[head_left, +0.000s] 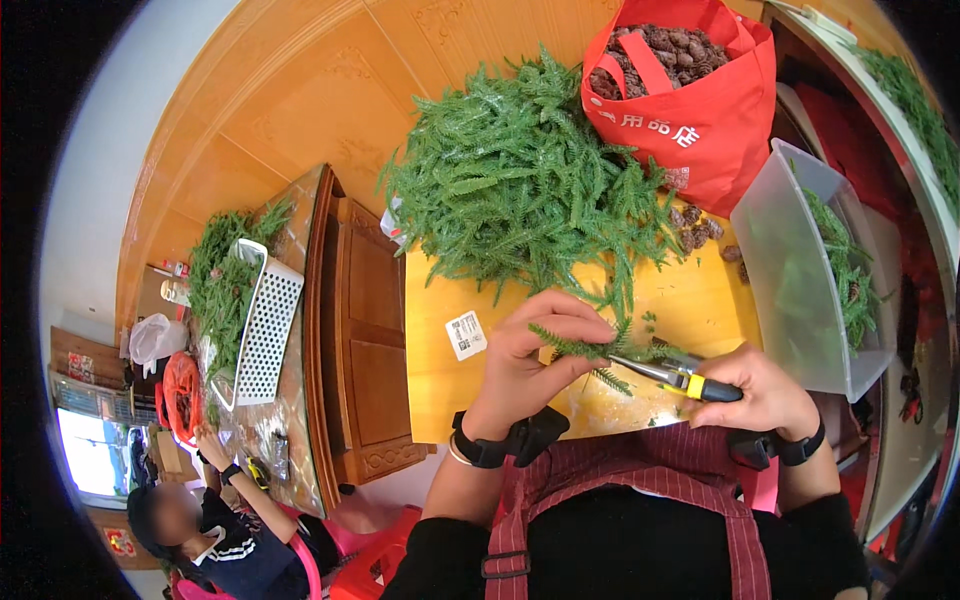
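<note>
My left hand (pixel 545 345) pinches a small green artificial pine sprig (pixel 570 346) above the yellow table. In my right hand (pixel 765 390) is a pair of pliers (pixel 690 380) with black and yellow handles, its jaws pointing left and meeting the sprig near my left fingertips. Whether the jaws are closed on the stem is too small to tell. Just beyond my hands lies a large heap of green pine sprigs (pixel 510 170), some hanging toward me. Several loose pine cones (pixel 700 232) rest right of the heap.
A red bag (pixel 690 130) full of pine cones stands at the back right. On the right, a translucent plastic bin (pixel 800 270) holds more greenery. The yellow tabletop (pixel 435 370) carries a white label. At left, another person (pixel 230 530) sits by a cabinet with a white basket (pixel 265 330).
</note>
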